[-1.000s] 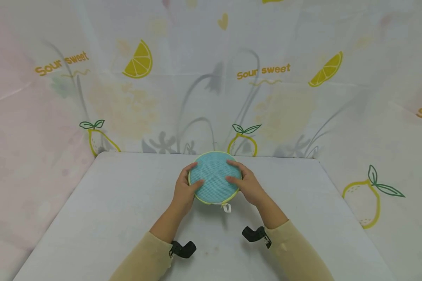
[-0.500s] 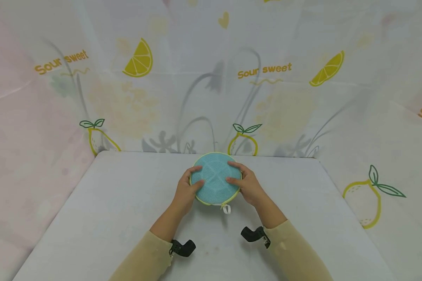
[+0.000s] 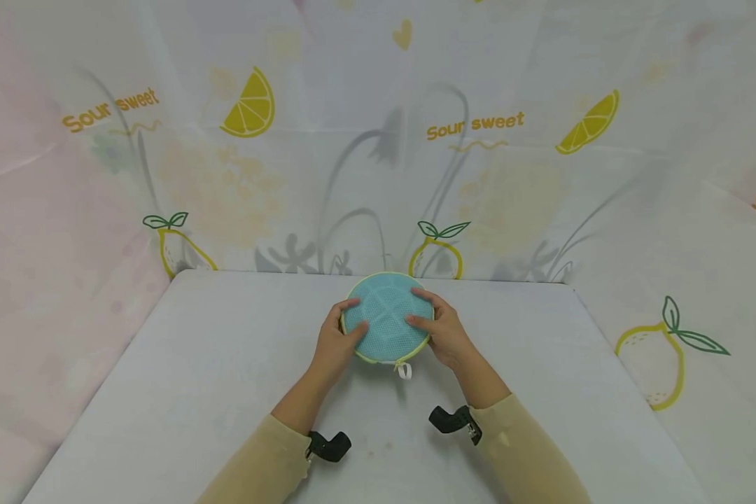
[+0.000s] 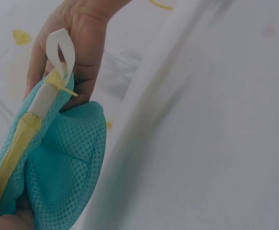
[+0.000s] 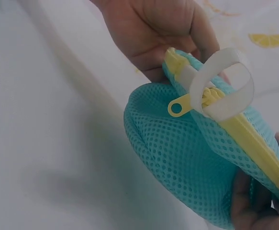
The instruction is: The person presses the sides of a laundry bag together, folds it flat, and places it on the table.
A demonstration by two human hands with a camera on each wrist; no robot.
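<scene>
Between both hands, a round turquoise mesh laundry bag [image 3: 387, 318] is held up off the table, its flat face toward the head camera. Its left rim is gripped by my left hand [image 3: 334, 346], thumb on the face and fingers round the edge. My right hand [image 3: 449, 336] grips the opposite rim the same way. A yellow zip [image 5: 247, 139] runs along the rim in the right wrist view. Its yellow pull tab [image 5: 178, 106] hangs beside a white loop [image 5: 196, 93]. The wrist views show the back of the bag bulging into a soft, creased pouch [image 4: 65, 167].
The white table [image 3: 227, 350] lies beneath the hands. Behind and beside it hangs a pale curtain [image 3: 327, 84] printed with lemons and lettering. A black camera mount [image 3: 329, 446] sticks out from the left cuff, another black mount [image 3: 449, 420] from the right.
Both hands keep their grip on the laundry bag. The bag has tilted very slightly and shifted a little to the right; the left hand's fingers have moved slightly with it.
</scene>
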